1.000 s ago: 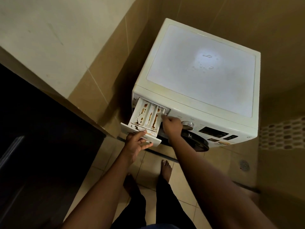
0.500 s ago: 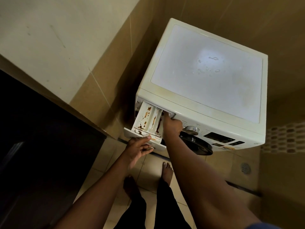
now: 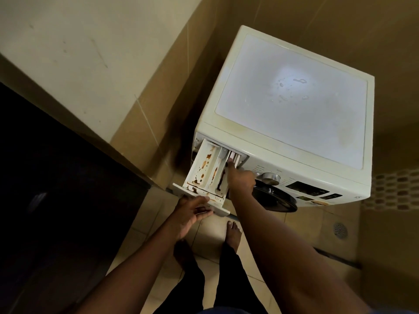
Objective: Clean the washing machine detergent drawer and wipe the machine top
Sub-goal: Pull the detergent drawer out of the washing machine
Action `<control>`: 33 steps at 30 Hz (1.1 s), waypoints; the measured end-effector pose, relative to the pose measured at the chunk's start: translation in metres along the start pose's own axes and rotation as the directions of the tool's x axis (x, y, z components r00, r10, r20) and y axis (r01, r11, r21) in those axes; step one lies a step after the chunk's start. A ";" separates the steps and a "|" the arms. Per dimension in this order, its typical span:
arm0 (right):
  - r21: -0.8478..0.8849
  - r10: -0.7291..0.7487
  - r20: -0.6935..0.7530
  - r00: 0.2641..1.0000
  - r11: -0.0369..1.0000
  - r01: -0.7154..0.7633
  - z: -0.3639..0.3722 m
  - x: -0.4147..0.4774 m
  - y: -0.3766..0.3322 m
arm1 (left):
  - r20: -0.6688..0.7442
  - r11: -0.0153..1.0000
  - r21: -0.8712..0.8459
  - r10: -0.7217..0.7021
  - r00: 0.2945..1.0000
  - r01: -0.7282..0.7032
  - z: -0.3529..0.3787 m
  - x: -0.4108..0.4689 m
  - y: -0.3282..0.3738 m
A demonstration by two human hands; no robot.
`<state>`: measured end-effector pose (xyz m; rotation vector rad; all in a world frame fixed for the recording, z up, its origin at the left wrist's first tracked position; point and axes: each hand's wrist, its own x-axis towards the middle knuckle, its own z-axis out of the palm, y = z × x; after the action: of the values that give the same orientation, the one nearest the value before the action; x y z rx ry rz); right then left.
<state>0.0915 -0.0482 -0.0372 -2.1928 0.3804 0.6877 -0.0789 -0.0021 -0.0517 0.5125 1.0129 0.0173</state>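
Observation:
A white front-loading washing machine (image 3: 226, 132) stands in a tiled corner, and its flat top (image 3: 294, 109) shows dried droplet marks. The detergent drawer (image 3: 204, 168) is pulled far out at the front left, its white compartments streaked with brown residue. My left hand (image 3: 192, 214) grips the drawer's front panel from below, thumb on its upper edge. My right hand (image 3: 240, 177) reaches over the drawer's right side, with the index finger pressing down at the back of the right compartment.
A silver dial (image 3: 271, 177), a dark display (image 3: 306, 186) and the round black door (image 3: 276, 200) are on the machine's front. A dark cabinet (image 3: 56, 177) stands close on the left. My bare feet are on the tiled floor, and a floor drain (image 3: 340, 231) lies to the right.
The drawer has slid further out of the machine. My left hand stays on its front panel and my right index finger now reaches deeper toward the back of the right compartment.

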 end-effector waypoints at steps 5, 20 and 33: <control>-0.017 -0.081 0.146 0.986 0.996 0.085 0.003 -0.029 0.040 | -0.017 0.999 0.040 -0.024 1.000 0.025 -0.041 -0.023 -0.015; 0.355 -0.120 0.319 0.940 0.935 -0.001 -0.095 -0.048 0.053 | 0.163 0.798 0.603 -0.117 0.980 -0.005 -0.061 -0.078 0.062; 0.583 -0.040 0.048 0.998 0.812 0.005 -0.296 -0.052 0.143 | 0.364 0.464 0.851 -0.186 0.913 -0.245 0.167 -0.083 0.054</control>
<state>0.0857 -0.3644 0.0668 -1.5820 0.4637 0.5292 0.0235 -0.0416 0.1085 1.4579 0.5003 -0.6238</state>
